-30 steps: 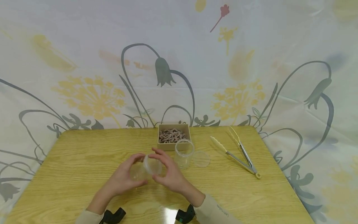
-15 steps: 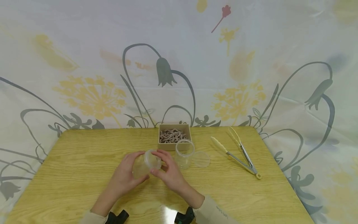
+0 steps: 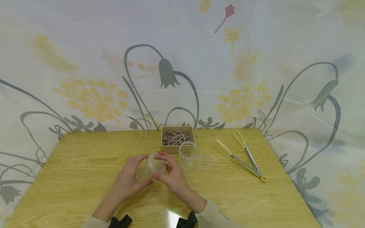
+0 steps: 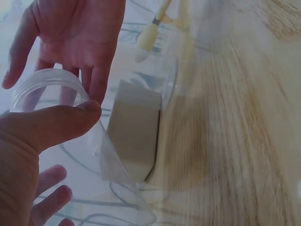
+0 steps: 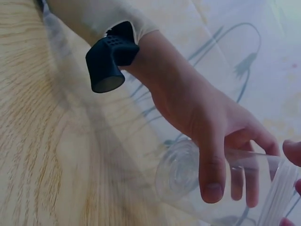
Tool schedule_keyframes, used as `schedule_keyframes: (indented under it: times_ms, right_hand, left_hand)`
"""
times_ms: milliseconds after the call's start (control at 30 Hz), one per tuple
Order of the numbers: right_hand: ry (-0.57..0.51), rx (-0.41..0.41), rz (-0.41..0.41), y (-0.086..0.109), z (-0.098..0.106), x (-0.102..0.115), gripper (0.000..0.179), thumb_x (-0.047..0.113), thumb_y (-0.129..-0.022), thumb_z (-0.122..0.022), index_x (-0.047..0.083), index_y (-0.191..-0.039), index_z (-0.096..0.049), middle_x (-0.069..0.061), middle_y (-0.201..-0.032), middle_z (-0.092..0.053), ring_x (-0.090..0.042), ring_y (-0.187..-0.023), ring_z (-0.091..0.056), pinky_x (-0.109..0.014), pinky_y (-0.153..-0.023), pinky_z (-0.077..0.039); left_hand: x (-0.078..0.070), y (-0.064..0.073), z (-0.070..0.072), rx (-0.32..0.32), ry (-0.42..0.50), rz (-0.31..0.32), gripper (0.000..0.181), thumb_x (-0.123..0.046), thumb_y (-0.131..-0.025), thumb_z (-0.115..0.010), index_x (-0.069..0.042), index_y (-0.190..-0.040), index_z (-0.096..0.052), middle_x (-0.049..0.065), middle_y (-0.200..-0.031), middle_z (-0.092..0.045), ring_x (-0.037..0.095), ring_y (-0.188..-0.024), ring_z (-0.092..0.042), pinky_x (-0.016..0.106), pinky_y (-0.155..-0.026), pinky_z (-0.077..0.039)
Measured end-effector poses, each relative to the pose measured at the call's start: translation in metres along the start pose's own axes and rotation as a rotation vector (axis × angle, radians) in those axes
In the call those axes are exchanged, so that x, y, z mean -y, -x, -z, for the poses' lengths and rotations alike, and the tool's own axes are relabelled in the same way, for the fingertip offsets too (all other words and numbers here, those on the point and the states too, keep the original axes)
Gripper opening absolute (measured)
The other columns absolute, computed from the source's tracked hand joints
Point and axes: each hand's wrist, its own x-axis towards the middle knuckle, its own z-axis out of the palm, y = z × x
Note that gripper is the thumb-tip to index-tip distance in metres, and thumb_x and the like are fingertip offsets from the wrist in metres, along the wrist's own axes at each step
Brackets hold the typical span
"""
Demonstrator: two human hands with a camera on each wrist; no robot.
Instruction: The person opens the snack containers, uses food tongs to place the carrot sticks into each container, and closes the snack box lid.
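Note:
A clear plastic jar [image 3: 142, 171] lies tilted between both hands above the table, its ridged, whitish end toward the right. My left hand [image 3: 128, 176] grips the jar's body; in the left wrist view its thumb [image 4: 61, 123] lies across the plastic. My right hand [image 3: 174, 178] curls its fingers and thumb around the translucent lid [image 3: 157, 165]. The right wrist view shows the jar's round base [image 5: 176, 174] and the left hand [image 5: 211, 127] around the body. A second clear jar [image 3: 187, 163] stands open beside the right hand.
A beige box [image 3: 174, 149] of brownish-grey strips [image 3: 175, 138] stands at the back, behind the second jar. To that jar's right lies a loose clear lid [image 3: 205, 162]. Spread tongs [image 3: 247, 164] with cream tips lie farther right on the wooden table [image 3: 85, 158].
The right hand has closed in around the lid, its thumb moving onto the lid's edge. The held jar has risen slightly and turned a little. The other things stay put.

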Motion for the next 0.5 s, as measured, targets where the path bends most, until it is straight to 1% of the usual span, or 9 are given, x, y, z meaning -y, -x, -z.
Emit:
schedule_keyframes:
  times_ms: [100, 167, 300, 400, 500]
  right_hand:
    - [0.012, -0.021, 0.034, 0.0, -0.001, -0.001, 0.039, -0.003, -0.082, -0.076, -0.006, -0.119, -0.062, -0.021, -0.149, -0.041, -0.036, -0.137, -0.041, -0.044, -0.11, -0.038]
    - [0.022, -0.025, 0.064, 0.0, -0.002, -0.002, 0.035, -0.005, -0.082, -0.076, -0.006, -0.115, -0.063, -0.019, -0.149, -0.042, -0.033, -0.139, -0.039, -0.039, -0.112, -0.034]
    - [0.023, -0.014, 0.139, 0.001, -0.002, -0.005, 0.032, -0.009, -0.082, -0.074, -0.006, -0.111, -0.063, -0.019, -0.149, -0.043, -0.034, -0.141, -0.036, -0.032, -0.114, -0.03]
    - [0.011, 0.005, 0.202, 0.002, -0.002, -0.007, 0.033, -0.011, -0.079, -0.073, -0.007, -0.11, -0.062, -0.024, -0.147, -0.043, -0.038, -0.14, -0.035, -0.031, -0.113, -0.029]
    - [-0.005, 0.029, 0.248, 0.002, -0.001, -0.009, 0.034, -0.012, -0.077, -0.071, -0.008, -0.109, -0.061, -0.026, -0.146, -0.043, -0.041, -0.138, -0.036, -0.032, -0.113, -0.031]
  left_hand:
    - [-0.001, -0.001, 0.002, 0.017, 0.02, 0.018, 0.089, -0.02, -0.059, -0.096, -0.006, -0.135, -0.052, 0.01, -0.128, -0.059, 0.029, -0.117, -0.054, 0.052, -0.095, -0.049]
    - [-0.001, -0.001, 0.004, 0.027, 0.025, 0.03, 0.09, -0.021, -0.059, -0.097, -0.006, -0.135, -0.052, 0.009, -0.128, -0.06, 0.029, -0.117, -0.055, 0.051, -0.095, -0.049]
    - [-0.001, -0.002, 0.008, 0.053, 0.039, 0.039, 0.089, -0.022, -0.06, -0.097, -0.009, -0.136, -0.053, 0.009, -0.13, -0.061, 0.03, -0.118, -0.057, 0.052, -0.095, -0.049]
    - [0.0, -0.003, 0.012, 0.083, 0.068, 0.04, 0.086, -0.022, -0.063, -0.096, -0.011, -0.137, -0.053, 0.008, -0.131, -0.06, 0.03, -0.119, -0.057, 0.053, -0.096, -0.048]
    - [0.0, -0.003, 0.014, 0.118, 0.122, 0.058, 0.083, -0.02, -0.066, -0.095, -0.013, -0.137, -0.053, 0.004, -0.131, -0.058, 0.027, -0.12, -0.055, 0.054, -0.095, -0.048]
